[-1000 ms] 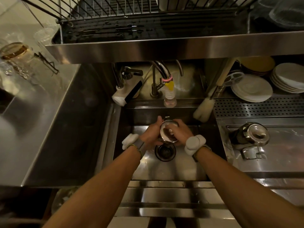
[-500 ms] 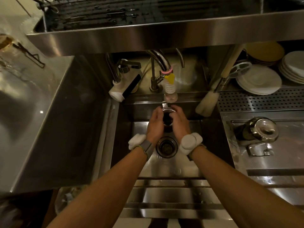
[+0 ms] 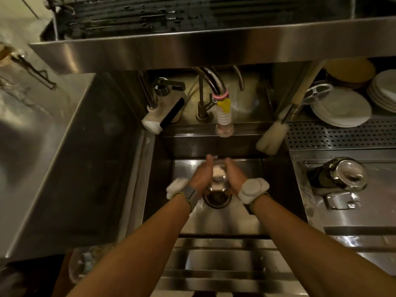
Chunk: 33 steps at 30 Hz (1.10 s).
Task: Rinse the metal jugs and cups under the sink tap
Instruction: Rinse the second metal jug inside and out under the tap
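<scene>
Both hands (image 3: 203,179) have lowered the cup (image 3: 218,179) toward the drain (image 3: 217,199).

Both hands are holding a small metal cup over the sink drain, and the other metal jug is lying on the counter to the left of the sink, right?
Not quite. In the head view the metal jug lies on the counter right of the sink, not left. Both the left hand and right hand do hold the metal cup over the drain.

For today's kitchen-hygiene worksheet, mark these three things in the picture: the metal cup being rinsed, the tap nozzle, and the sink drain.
metal cup (image 3: 218,179): head view, on its shiny side between the hands.
tap nozzle (image 3: 224,123): head view, on its ribbed white hose.
sink drain (image 3: 217,199): head view, on the dark strainer opening.
</scene>
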{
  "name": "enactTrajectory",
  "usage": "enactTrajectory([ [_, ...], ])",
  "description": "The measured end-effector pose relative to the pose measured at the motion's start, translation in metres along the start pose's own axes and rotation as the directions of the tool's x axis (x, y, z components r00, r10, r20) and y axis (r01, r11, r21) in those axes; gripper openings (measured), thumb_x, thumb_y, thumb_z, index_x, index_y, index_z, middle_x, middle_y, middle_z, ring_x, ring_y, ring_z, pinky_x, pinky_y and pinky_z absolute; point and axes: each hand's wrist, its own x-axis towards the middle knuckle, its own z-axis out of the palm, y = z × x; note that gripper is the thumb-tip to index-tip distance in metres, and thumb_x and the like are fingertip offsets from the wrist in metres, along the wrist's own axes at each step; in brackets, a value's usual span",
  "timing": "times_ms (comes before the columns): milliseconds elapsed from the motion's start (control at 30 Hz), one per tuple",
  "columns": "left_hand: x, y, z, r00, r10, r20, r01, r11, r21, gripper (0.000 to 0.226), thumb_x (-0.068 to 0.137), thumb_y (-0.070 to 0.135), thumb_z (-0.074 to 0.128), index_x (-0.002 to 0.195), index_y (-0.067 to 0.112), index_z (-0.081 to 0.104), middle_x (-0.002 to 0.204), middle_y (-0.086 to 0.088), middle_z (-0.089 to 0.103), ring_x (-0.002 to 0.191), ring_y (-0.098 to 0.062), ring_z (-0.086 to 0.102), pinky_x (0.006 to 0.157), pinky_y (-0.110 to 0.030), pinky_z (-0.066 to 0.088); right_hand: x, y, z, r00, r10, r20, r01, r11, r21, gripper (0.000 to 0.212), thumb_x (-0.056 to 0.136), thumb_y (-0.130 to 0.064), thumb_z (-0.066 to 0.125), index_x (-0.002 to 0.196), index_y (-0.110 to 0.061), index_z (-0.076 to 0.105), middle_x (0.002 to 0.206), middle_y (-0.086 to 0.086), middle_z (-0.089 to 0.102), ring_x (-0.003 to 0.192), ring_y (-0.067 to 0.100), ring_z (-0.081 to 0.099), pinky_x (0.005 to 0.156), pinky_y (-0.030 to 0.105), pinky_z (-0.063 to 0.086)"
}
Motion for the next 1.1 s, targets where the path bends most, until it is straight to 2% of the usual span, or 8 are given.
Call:
enactTrajectory([
  [67,-0.001,-0.001,-0.003,0.992,-0.096,0.078,0.1,0.994,-0.052,0.052,0.098,0.055,0.021,0.103,0.022,0.061,0.107,-0.004,0.066,0.096,-0.025,0.064,0.069,-0.035,0.054,0.002,0.002,-0.002,0.995,0.066,0.069,-0.058,0.992,-0.113,0.032,0.099,-0.026,0.033,0.088,-0.013,0.06,0.104,0.018,0.065,0.095,0.033,0.062,0.088,0.038,0.052],
  [233,0.011,0.019,0.001,0.988,0.134,-0.082,-0.138,0.989,-0.047,0.053,0.088,0.061,0.032,0.117,0.024,0.057,0.125,-0.008,0.061,0.115,-0.025,0.058,0.101,-0.046,0.046,0.006,-0.018,-0.006,0.986,-0.126,-0.106,0.131,0.991,0.04,0.032,0.095,-0.022,0.041,0.126,-0.015,0.048,0.108,0.004,0.055,0.099,0.021,0.055,0.078,0.029,0.046],
  [367,0.002,0.006,-0.008,0.989,-0.047,0.139,0.031,0.993,0.113,0.047,0.089,0.04,0.057,0.13,0.018,0.051,0.125,-0.012,0.061,0.104,-0.027,0.062,0.076,-0.039,0.057,0.01,0.009,-0.005,0.998,0.052,-0.018,-0.054,0.993,-0.103,0.03,0.092,-0.03,0.041,0.099,-0.009,0.062,0.106,0.019,0.063,0.103,0.036,0.06,0.09,0.046,0.05],
  [500,0.005,0.001,-0.014,0.987,0.128,0.098,-0.156,0.918,0.366,0.099,0.057,0.016,0.089,0.138,0.014,0.032,0.125,-0.005,0.058,0.114,-0.02,0.057,0.094,-0.036,0.051,0.011,-0.003,-0.006,0.999,0.039,-0.01,-0.04,0.991,-0.124,0.052,0.078,-0.047,0.037,0.104,-0.01,0.063,0.112,0.015,0.063,0.102,0.031,0.059,0.094,0.045,0.047],
  [733,-0.001,0.012,-0.022,0.95,0.286,0.126,-0.298,0.712,0.636,0.107,0.047,0.043,0.09,0.132,0.016,0.032,0.127,-0.01,0.043,0.113,-0.027,0.053,0.096,-0.035,0.047,-0.003,-0.024,-0.011,0.999,-0.041,0.029,0.049,0.939,-0.341,0.029,0.097,-0.022,0.036,0.074,-0.016,0.051,0.08,0.003,0.053,0.081,0.02,0.05,0.056,0.023,0.033],
  [900,-0.003,0.018,-0.033,0.932,0.301,0.203,-0.346,0.564,0.75,0.102,0.053,0.045,0.086,0.135,0.02,0.031,0.129,-0.009,0.042,0.113,-0.03,0.056,0.09,-0.031,0.045,-0.011,-0.029,-0.02,0.999,-0.033,0.038,0.049,0.839,-0.542,0.026,0.091,-0.009,0.053,0.115,0.0,0.059,0.12,0.016,0.057,0.112,0.03,0.053,0.091,0.032,0.04],
  [1033,-0.004,0.028,-0.048,0.903,0.272,0.332,-0.426,0.476,0.769,0.104,0.055,0.036,0.086,0.14,0.024,0.027,0.131,-0.009,0.04,0.115,-0.03,0.055,0.096,-0.036,0.048,-0.015,-0.031,-0.027,0.976,-0.215,-0.022,0.164,0.804,-0.572,0.045,0.081,-0.006,0.063,0.124,-0.014,0.051,0.12,0.01,0.055,0.109,0.029,0.057,0.094,0.039,0.048],
  [1100,-0.005,0.036,-0.05,0.876,0.266,0.403,-0.483,0.45,0.752,0.104,0.057,0.031,0.086,0.142,0.025,0.026,0.132,-0.009,0.037,0.116,-0.029,0.054,0.097,-0.033,0.048,-0.015,-0.031,-0.028,0.957,-0.273,0.097,0.27,0.718,-0.641,0.058,0.079,-0.003,0.065,0.132,-0.017,0.046,0.127,0.011,0.053,0.117,0.028,0.054,0.099,0.035,0.044],
])
